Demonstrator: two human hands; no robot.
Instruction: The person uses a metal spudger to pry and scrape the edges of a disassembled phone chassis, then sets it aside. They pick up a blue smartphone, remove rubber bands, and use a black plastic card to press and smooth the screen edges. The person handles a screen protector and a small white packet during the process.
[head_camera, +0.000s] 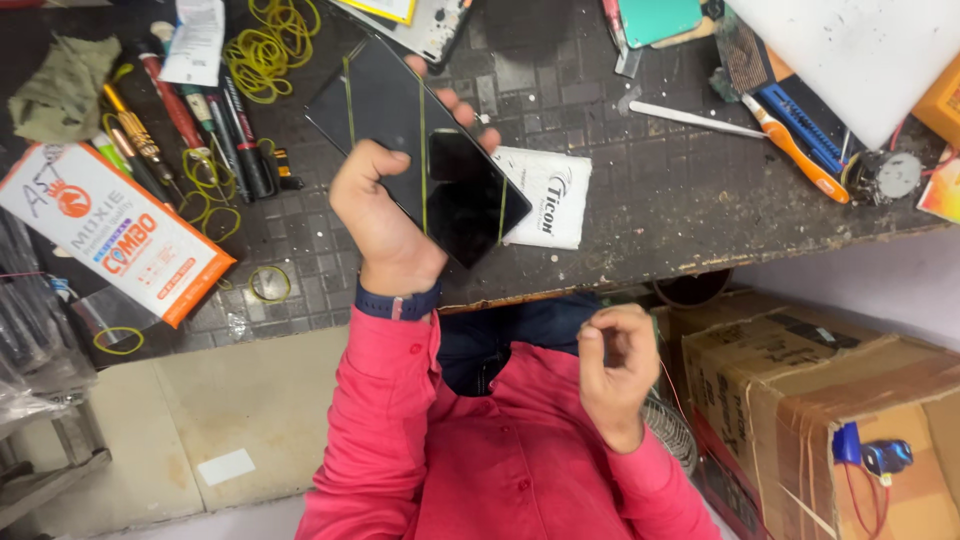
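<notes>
My left hand (385, 215) grips a black smartphone (420, 150) above the dark work mat, with my fingertips wrapped over its far edge. Thin yellow rubber bands are stretched around the phone body. A dark watch strap sits at that wrist, above the pink sleeve. My right hand (615, 370) is lower, in front of my pink shirt and off the table, its fingers curled shut. A thin yellow-green rubber band (604, 345) seems pinched between them. A white packet (550, 195) lies on the mat just under the phone.
Left of the phone lie screwdrivers and pens (190, 120), loose yellow rubber bands (270, 45) and an orange-white box (110, 230). At the right are an orange-handled tool (795, 150), a blue cutter (800, 120) and a white board (860, 50). Cardboard boxes (830, 400) stand below the table edge (700, 265).
</notes>
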